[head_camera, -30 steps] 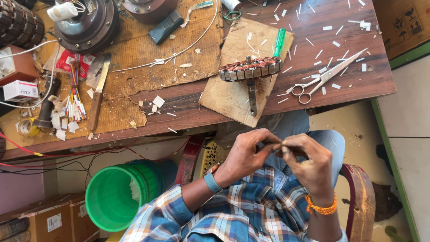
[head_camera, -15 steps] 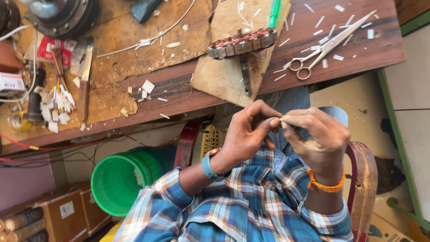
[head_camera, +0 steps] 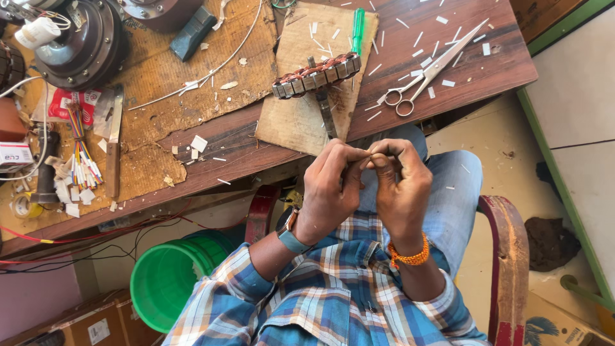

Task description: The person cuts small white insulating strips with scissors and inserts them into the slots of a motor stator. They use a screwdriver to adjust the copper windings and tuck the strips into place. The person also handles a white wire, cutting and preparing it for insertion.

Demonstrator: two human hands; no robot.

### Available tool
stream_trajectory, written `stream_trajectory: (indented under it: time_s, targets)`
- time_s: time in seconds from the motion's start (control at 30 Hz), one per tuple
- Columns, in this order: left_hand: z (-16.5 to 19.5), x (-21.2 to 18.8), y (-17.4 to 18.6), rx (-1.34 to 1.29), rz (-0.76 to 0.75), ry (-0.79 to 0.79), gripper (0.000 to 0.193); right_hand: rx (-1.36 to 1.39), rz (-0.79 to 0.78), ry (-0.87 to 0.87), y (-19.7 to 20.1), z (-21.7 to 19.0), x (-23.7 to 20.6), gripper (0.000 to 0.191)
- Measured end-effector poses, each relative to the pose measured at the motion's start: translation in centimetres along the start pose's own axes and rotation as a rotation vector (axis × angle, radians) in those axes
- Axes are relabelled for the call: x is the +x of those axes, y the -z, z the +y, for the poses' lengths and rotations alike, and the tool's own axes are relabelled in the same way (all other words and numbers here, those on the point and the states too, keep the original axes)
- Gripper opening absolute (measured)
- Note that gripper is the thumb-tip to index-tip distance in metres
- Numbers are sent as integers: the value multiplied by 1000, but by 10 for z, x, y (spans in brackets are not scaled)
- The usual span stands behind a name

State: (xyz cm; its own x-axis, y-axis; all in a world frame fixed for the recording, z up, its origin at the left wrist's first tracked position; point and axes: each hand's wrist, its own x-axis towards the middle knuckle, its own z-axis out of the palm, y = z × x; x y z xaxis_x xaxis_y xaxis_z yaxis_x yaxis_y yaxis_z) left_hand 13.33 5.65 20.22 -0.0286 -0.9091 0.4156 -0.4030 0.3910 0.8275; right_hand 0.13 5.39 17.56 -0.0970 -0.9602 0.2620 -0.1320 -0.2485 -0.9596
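Left hand (head_camera: 333, 186) and right hand (head_camera: 400, 186) pinch a thin pale strip (head_camera: 366, 156) together over the lap. Loosened fingertips could drop it below the bench (head_camera: 448, 70)

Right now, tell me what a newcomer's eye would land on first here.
First, the two bare hands in mid-frame: the left hand and right hand meet fingertip to fingertip over the lap, pinching something too thin to make out. Just beyond, on the wooden table, a ring-shaped wound stator sits on cardboard, with scissors to its right among white scraps. A bright green bucket stands below the table at lower left.
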Motion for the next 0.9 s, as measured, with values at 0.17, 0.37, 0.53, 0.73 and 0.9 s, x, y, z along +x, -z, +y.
stream_trajectory:
  time_s: [0.17,0.37,0.53,0.73,0.9]
  targets:
    - [3,5,-1,-606,-63,264,13,637,-4,108,-8,13,-1,18]
    - [8,5,-1,-175,-67,27,17,357,-35,120,5,31,-7,26]
    - [13,11,0,-251,-88,118,17,83,3,103,11,25,-5,16]
    - [4,17,26,53,-147,-20,14,-203,10,371,2,-4,10,22]
    - [-1,17,40,51,-213,91,12,-231,-110,344,8,-22,15,26]
